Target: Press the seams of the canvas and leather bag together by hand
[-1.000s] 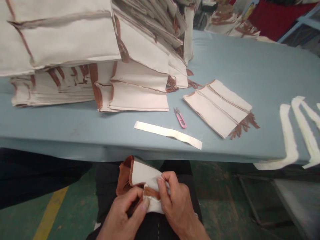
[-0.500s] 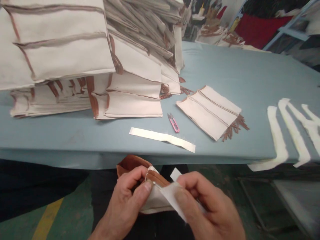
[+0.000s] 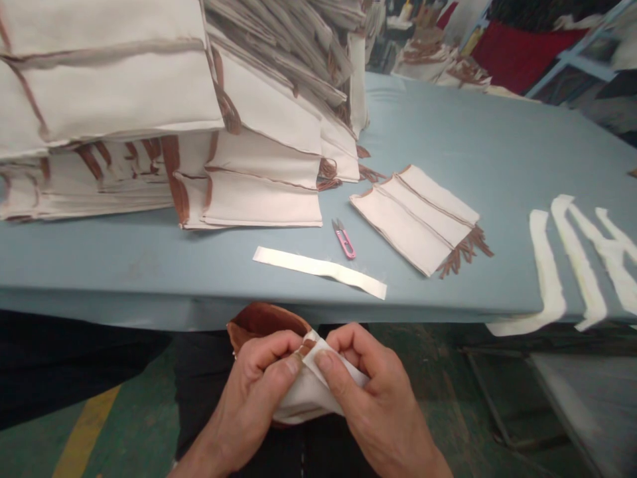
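Over my lap, just below the table edge, is a cream fabric bag (image 3: 303, 401) with a brown lining (image 3: 266, 322) showing at its mouth. My left hand (image 3: 263, 382) is closed, pinching the bag's edge between thumb and forefinger. Close beside it, my right hand (image 3: 371, 385) is closed on a white strip (image 3: 321, 355), its thumb pressing the strip against the bag's edge. The strip covers part of the brown edge there. Part of the bag is hidden behind both hands.
On the blue-green table (image 3: 149, 259) lie pink thread snips (image 3: 344, 240), a cream strip (image 3: 318, 265) and a flat bag piece (image 3: 418, 219) with brown fringe. Tall stacks of cream pieces (image 3: 124, 93) stand at left. Long pale strips (image 3: 547, 265) hang over the right edge.
My right hand has moved left, bringing the white strip onto the bag's edge beside my left thumb. My left hand keeps its pinch. The view has shifted slightly.
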{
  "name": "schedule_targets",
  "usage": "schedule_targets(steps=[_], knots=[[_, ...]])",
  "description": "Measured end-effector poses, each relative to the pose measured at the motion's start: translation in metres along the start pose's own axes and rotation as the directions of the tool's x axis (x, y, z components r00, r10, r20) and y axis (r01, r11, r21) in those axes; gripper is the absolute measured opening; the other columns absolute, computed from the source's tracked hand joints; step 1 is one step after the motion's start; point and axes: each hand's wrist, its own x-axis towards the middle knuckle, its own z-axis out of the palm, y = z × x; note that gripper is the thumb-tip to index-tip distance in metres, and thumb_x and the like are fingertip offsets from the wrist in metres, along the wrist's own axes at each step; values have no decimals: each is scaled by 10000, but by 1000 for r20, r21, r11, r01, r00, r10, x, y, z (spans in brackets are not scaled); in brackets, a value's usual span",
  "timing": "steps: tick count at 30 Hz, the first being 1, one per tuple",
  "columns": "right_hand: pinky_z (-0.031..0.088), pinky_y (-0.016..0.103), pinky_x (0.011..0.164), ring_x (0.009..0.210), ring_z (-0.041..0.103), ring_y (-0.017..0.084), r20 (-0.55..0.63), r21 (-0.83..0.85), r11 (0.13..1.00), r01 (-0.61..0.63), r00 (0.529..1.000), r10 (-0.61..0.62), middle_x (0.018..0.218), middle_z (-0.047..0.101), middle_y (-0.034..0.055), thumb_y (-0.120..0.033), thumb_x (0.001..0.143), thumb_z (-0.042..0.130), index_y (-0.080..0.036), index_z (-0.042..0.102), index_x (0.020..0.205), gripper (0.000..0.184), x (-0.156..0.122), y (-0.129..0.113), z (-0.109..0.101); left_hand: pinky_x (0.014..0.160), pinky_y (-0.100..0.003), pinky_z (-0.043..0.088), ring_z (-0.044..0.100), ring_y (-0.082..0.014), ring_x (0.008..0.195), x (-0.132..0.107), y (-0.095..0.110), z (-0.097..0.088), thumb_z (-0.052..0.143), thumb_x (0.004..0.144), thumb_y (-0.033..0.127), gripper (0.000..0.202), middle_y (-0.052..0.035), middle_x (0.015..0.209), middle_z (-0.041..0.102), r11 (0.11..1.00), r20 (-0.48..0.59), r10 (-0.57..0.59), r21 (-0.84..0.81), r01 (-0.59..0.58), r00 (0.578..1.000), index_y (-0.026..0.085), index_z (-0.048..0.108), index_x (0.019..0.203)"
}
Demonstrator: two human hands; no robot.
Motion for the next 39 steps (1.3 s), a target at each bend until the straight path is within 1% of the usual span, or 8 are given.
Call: schedule_targets(steps=[7,14,20,25,28,33,36,39], knots=[[331,209,478,517,508,109,120,-13,999,-39,992,40,612,607,-49,-414,960,598,-218,588,800,253,11,-2,-3,510,-208,303,403,-119,580,5,-8,-4,627,937,495,389,13,658,528,991,-15,-95,-97,93,995,147,694,776],[325,225,528,559,537,115,84,-175,982,68,995,-54,634,605,-55,-363,960,587,-225,592,804,209,17,-4,1,532,-197,325,424,-120,608,5,-14,-10,642,944,494,387,11,684,550,990,-30,-98,-104,95,995,146,696,785],[326,229,524,549,547,120,93,-194,979,64,995,-47,624,607,-57,-362,958,583,-233,587,799,205,19,-7,4,544,-196,334,425,-122,619,3,-15,-14,653,931,554,419,9,711,562,989,11,-75,-130,75,997,149,705,837],[330,232,526,550,544,125,79,-224,973,60,996,-43,629,605,-50,-345,945,581,-234,584,794,187,17,-8,6,523,-200,331,419,-122,603,4,-7,-13,654,907,515,372,23,685,527,1000,-1,9,-6,-9,1000,164,657,784],[312,231,511,529,516,119,77,-213,975,63,996,-48,609,587,-53,-349,944,591,-233,572,792,192,16,-7,7,504,-203,346,431,-124,578,4,0,-9,620,892,433,321,21,649,526,993,-54,40,111,-34,998,165,627,714],[286,209,468,490,465,95,160,-47,998,-43,986,50,578,553,-78,-341,944,612,-231,540,805,192,16,-6,9,488,-199,368,449,-121,535,2,7,-4,568,854,329,277,29,579,508,951,-151,158,291,-109,976,176,608,626],[306,205,484,519,462,95,196,9,997,-77,978,74,609,553,-71,-342,939,602,-226,525,808,191,17,-5,12,470,-196,357,442,-115,509,-1,6,-6,557,857,330,289,40,557,491,938,-167,192,320,-131,967,185,586,608],[299,210,495,531,428,94,238,62,993,-98,968,81,613,521,-72,-358,938,588,-223,507,802,209,18,-3,15,484,-200,361,450,-116,519,-5,-3,-11,559,877,330,291,43,570,503,938,-159,201,314,-144,967,189,597,625]])
